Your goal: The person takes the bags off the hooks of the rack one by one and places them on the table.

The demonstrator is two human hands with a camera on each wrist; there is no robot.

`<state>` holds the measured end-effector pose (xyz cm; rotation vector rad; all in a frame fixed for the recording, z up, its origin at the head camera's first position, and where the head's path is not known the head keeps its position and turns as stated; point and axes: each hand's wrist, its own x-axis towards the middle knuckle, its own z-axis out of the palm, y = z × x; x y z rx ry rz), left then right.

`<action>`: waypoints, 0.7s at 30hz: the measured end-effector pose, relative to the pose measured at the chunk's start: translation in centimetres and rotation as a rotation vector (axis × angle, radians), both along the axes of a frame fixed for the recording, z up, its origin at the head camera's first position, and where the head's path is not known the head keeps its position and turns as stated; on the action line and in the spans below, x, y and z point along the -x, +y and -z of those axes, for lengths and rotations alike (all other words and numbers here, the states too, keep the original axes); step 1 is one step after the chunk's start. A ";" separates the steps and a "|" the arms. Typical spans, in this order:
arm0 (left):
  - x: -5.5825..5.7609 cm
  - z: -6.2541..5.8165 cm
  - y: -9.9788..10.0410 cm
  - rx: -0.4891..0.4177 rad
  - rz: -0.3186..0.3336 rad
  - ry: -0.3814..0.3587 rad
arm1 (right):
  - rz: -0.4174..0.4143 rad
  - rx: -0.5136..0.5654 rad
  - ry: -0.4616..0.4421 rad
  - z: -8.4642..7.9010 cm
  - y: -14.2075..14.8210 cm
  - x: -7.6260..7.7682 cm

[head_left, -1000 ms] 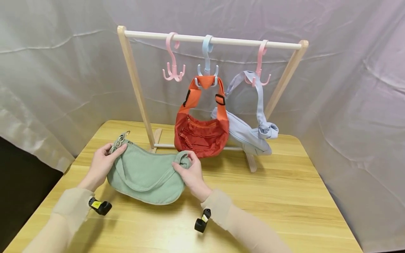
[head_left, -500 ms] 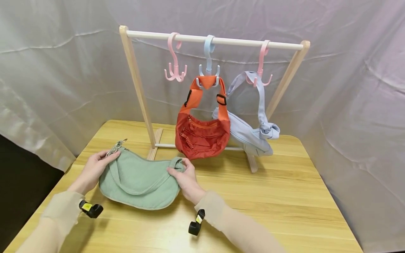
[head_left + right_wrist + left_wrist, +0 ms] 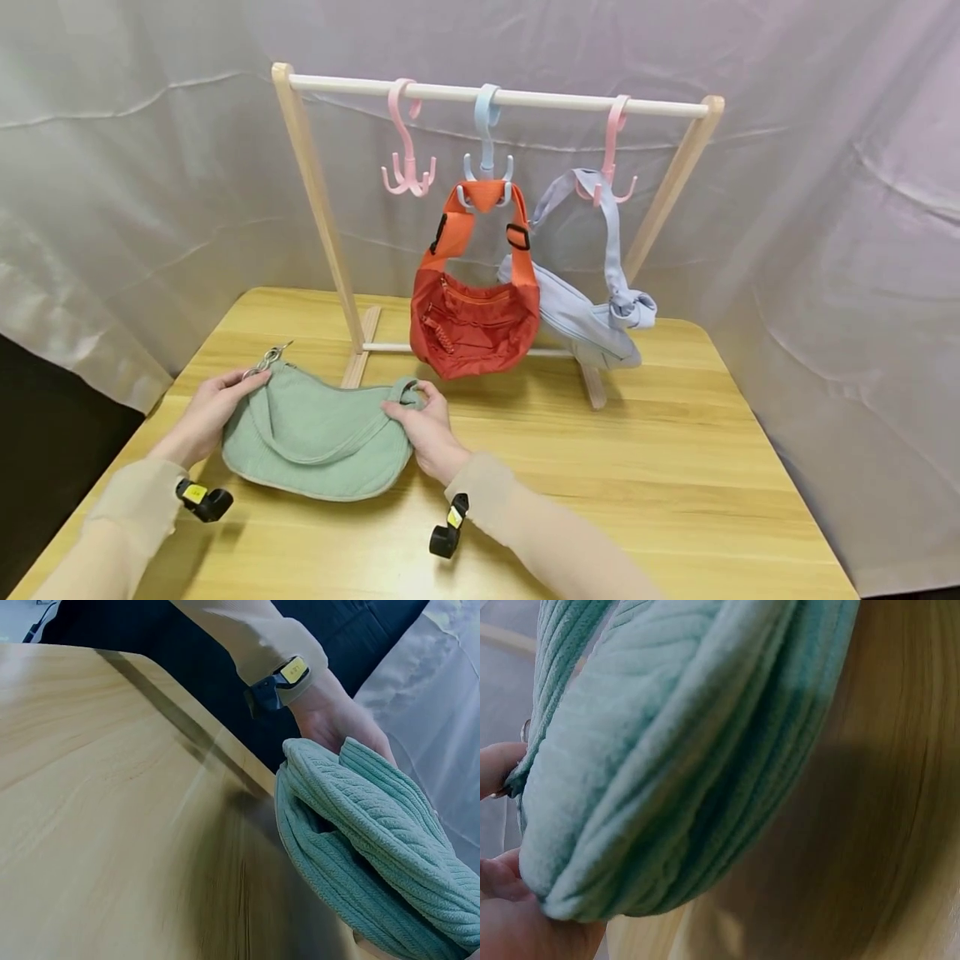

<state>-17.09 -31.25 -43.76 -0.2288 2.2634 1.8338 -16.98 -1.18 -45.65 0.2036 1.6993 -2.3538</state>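
Observation:
A green corduroy shoulder bag [image 3: 322, 446] is held between both hands at the table's front left, its strap drooping across the front. My left hand [image 3: 213, 412] pinches its upper left corner, beside a metal ring and chain fitting [image 3: 266, 360]. At the upper right corner, my right hand [image 3: 427, 429] grips the knotted end of the strap. In the left wrist view the ribbed green bag [image 3: 652, 765] fills the middle, with left fingers at its edge. The right wrist view shows the bag [image 3: 367, 840] from its side, above the wooden surface.
Behind the bag stands a wooden rack [image 3: 322, 192] with a white bar. A red bag [image 3: 476, 329] hangs from a blue hook [image 3: 486, 133]. A lavender bag [image 3: 585, 317] hangs from the right pink hook [image 3: 611, 150]. Another pink hook [image 3: 405, 150] hangs at left, over the table [image 3: 600, 467].
Both hands have moved left and slightly toward the table's front edge, carrying the green bag between them. The hanging bags keep their places on the rack.

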 end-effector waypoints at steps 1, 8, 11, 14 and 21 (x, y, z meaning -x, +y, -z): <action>0.0 0.1 -0.2 -0.001 0.004 -0.010 | 0.000 0.001 -0.006 0.1 -0.1 0.0; -0.1 0.7 -1.5 -0.075 0.045 -0.042 | 0.012 0.007 -0.026 0.8 -0.9 0.2; -0.2 0.8 -2.0 -0.052 0.078 -0.036 | 0.017 0.013 -0.034 0.9 -1.3 0.2; -0.2 1.0 -2.3 -0.030 0.098 -0.037 | 0.021 0.010 -0.034 1.1 -1.6 0.2; -0.3 2.1 -2.6 0.142 0.105 -0.009 | 0.002 -0.080 -0.032 1.8 -1.9 0.3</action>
